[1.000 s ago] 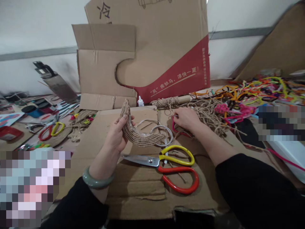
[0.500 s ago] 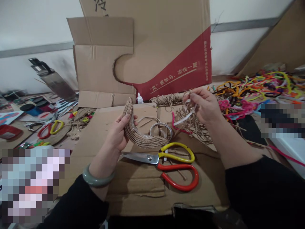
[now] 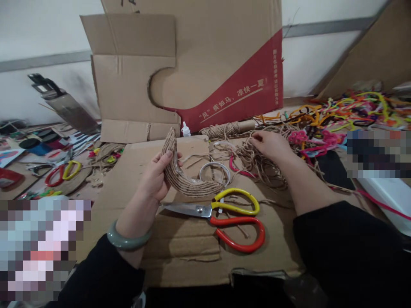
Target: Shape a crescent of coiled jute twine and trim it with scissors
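Note:
My left hand [image 3: 157, 173] is closed around the upper left arm of a crescent-shaped piece [image 3: 189, 187] covered in rows of brown twine, its thumb on the front. Some clear, shiny material shows along the inner curve. My right hand [image 3: 272, 147] reaches into a tangled heap of twine [image 3: 263, 164], its fingertips pinched on strands there. Left of the heap lie a white strip [image 3: 224, 145], a pink pipe cleaner [image 3: 236, 167] and a white ring [image 3: 214, 164]. Below the crescent rest scissors [image 3: 199, 209] with one yellow and one red handle, blades pointing left.
A cardboard sheet [image 3: 180, 269] covers the work surface, and a cut cardboard panel [image 3: 221, 55] stands behind. A small white bottle [image 3: 185, 130] and a twine roll [image 3: 221, 130] sit at its foot. Colourful pipe cleaners [image 3: 340, 111] pile up right; a bottle [image 3: 69, 109] and second scissors [image 3: 64, 171] are left.
My right hand has lowered from above the heap into the twine and let go of the white strip, which lies left of it. My left hand keeps hold of the crescent. The view has shifted slightly.

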`<state>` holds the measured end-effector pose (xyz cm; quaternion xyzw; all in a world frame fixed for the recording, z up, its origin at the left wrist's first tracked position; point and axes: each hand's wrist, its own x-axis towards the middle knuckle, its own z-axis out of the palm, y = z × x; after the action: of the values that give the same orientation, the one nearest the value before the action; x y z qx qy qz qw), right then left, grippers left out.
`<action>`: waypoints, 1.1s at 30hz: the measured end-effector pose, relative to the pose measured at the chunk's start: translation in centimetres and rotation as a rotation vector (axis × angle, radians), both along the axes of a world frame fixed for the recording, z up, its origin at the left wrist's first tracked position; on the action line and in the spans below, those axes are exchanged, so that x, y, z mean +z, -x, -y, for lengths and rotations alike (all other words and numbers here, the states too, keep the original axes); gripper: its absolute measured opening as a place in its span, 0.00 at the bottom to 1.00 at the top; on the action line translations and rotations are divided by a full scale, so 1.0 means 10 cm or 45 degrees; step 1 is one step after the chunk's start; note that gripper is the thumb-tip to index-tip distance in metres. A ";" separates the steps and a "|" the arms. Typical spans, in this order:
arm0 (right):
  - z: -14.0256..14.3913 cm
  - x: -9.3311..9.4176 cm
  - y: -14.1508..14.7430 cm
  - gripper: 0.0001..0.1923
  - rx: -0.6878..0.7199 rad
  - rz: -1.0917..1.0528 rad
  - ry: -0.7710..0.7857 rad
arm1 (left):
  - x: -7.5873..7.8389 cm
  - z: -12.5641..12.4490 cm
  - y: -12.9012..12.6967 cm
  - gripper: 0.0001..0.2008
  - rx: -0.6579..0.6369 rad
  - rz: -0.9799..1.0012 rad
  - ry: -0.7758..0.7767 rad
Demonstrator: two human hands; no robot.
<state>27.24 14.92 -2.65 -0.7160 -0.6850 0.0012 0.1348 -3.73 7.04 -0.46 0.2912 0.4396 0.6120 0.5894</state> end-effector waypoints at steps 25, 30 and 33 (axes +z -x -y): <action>-0.12 0.05 -0.26 0.04 -0.017 -1.406 -0.690 | 0.02 0.01 -0.01 0.10 -0.027 -0.058 -0.028; 0.02 0.26 -0.08 0.07 0.028 -1.855 -0.656 | 0.01 0.01 0.00 0.11 -0.013 -0.078 -0.006; 0.09 0.31 0.04 0.07 0.145 -1.853 -0.680 | 0.01 0.01 0.00 0.11 -0.015 -0.083 -0.034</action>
<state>26.84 14.02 0.46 -0.4420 -0.4369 0.3126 0.7183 -3.71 6.97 -0.38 0.3216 0.4486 0.6044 0.5745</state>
